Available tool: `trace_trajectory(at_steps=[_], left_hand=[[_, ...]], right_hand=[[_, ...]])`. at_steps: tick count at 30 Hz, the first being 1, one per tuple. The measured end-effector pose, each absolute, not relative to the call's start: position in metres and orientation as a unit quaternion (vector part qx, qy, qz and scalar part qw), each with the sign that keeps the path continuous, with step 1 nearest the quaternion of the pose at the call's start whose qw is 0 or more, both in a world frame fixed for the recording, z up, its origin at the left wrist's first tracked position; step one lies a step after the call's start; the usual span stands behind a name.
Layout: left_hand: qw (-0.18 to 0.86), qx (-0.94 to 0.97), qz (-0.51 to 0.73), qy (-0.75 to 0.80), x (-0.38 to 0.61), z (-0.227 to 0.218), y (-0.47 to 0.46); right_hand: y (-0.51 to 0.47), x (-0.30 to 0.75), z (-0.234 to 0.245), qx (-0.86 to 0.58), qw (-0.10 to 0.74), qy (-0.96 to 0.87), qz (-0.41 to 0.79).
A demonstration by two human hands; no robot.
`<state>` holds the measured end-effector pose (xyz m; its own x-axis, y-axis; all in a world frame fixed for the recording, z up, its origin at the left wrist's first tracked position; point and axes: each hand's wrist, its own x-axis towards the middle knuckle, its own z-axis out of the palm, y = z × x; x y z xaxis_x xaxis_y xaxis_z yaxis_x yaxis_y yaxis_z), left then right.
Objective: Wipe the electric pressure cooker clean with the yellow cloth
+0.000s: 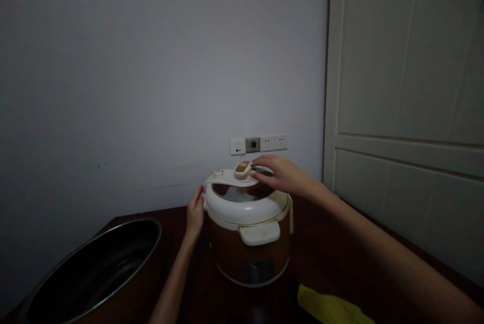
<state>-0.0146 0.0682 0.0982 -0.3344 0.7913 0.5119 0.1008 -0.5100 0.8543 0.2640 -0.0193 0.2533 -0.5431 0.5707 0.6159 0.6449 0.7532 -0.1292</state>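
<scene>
A rice cooker [247, 258] with a brown body and a white lid [245, 208] stands on a dark wooden table [321, 258]. Its lid has a glass window [242, 192], a white top band and a brown-topped knob [242, 168]. My right hand [283, 176] lies across the lid's far right, fingers reaching toward the knob. My left hand [195, 211] is curled against the lid's left edge, with its fingertips at the end of the band. A white side handle [259, 233] faces me. The cooker's lower left is partly hidden behind my left forearm.
A large dark pot [94, 268] with a steel rim sits on the table at the left. A yellow cloth [328, 306] lies at the front edge of view. A wall socket panel [259, 144] is just behind the cooker, and a white door [401, 71] stands at the right.
</scene>
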Motion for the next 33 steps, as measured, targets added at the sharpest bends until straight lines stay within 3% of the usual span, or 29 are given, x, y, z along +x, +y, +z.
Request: trace_trajectory(at_steps=[3,7,33], left_hand=[[0.255,0.518,0.696,0.427,-0.015,0.098,0.067],[0.26,0.515,0.697,0.425,-0.016,0.098,0.066],[0.259,0.502,0.707,0.426,-0.015,0.096,0.066]], right_hand=[[0.027,0.246,0.252,-0.339,0.282,-0.888,-0.129],[0.055,0.237,0.246,-0.333,0.219,-0.911,-0.102],[0.065,0.237,0.246,-0.311,0.131,-0.923,-0.183]])
